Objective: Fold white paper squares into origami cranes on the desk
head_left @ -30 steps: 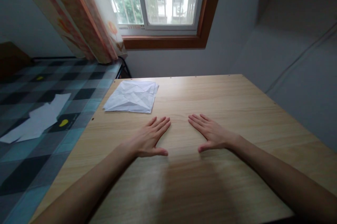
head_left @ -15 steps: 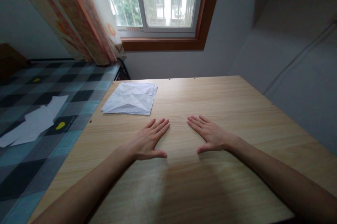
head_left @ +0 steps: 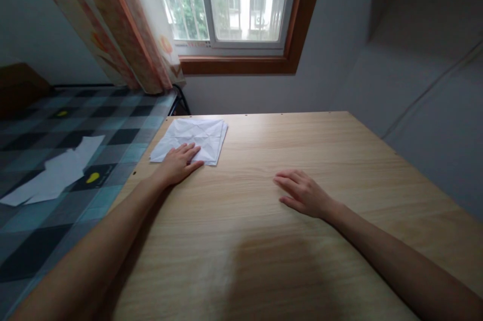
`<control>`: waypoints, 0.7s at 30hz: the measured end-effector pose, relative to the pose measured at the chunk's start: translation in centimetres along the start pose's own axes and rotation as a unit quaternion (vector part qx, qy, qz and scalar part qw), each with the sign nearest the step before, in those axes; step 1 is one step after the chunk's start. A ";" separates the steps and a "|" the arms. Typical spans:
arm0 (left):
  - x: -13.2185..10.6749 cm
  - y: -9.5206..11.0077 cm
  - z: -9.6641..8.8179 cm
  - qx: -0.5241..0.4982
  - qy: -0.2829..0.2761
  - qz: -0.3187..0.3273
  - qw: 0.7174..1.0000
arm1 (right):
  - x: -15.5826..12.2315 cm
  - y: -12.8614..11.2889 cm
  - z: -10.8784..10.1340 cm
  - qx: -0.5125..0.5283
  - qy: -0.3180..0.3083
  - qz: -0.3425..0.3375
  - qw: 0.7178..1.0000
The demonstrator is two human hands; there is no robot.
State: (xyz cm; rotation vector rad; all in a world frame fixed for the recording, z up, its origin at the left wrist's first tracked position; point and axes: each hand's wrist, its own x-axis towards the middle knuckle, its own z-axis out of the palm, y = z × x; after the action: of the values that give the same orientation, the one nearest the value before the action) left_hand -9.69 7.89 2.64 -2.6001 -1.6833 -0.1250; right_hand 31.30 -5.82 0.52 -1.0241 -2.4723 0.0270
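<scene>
A stack of creased white paper sheets (head_left: pixel 199 132) lies at the far left of the wooden table (head_left: pixel 241 200). My left hand (head_left: pixel 179 162) rests over the near edge of the stack, its fingers spread on the top sheet and its thumb stretched out to the right. Nothing is gripped in it. Right of the table's middle, my right hand (head_left: pixel 302 191) is low over the bare wood, palm down. Its fingers are loosely bent, with the thumb apart from them, and it holds nothing.
On the left stands a bed with a checked cover (head_left: pixel 33 245), and loose white papers (head_left: pixel 64 172) lie on it. A curtain (head_left: pixel 136 24) hangs beside the barred window (head_left: pixel 245 4) behind the table. A cable (head_left: pixel 426 92) runs along the right wall.
My left hand has moved left from the bare table onto the paper stack. My right hand has stayed near its place, its fingers going from flat to loosely bent.
</scene>
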 end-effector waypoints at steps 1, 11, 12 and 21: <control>0.2 -0.3 -0.1 0.011 -0.004 0.012 1.000 | 0.0 0.0 0.0 0.001 0.000 0.001 1.000; 0.3 0.3 -2.3 0.052 0.016 0.079 0.995 | 0.1 -0.2 -0.3 0.016 -0.026 0.026 0.999; 0.3 0.6 -2.7 0.054 0.026 0.064 0.996 | 0.2 -0.2 -0.3 0.018 -0.027 0.029 0.999; -0.5 11.4 -6.4 -0.164 0.127 0.085 0.975 | -0.1 0.6 0.1 0.072 0.109 0.118 0.984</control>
State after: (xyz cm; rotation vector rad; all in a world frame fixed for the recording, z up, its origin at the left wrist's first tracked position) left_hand 0.24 2.30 9.05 -2.7875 -1.4493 -0.7538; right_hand 31.69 -5.44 0.24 -1.1834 -2.1111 0.1586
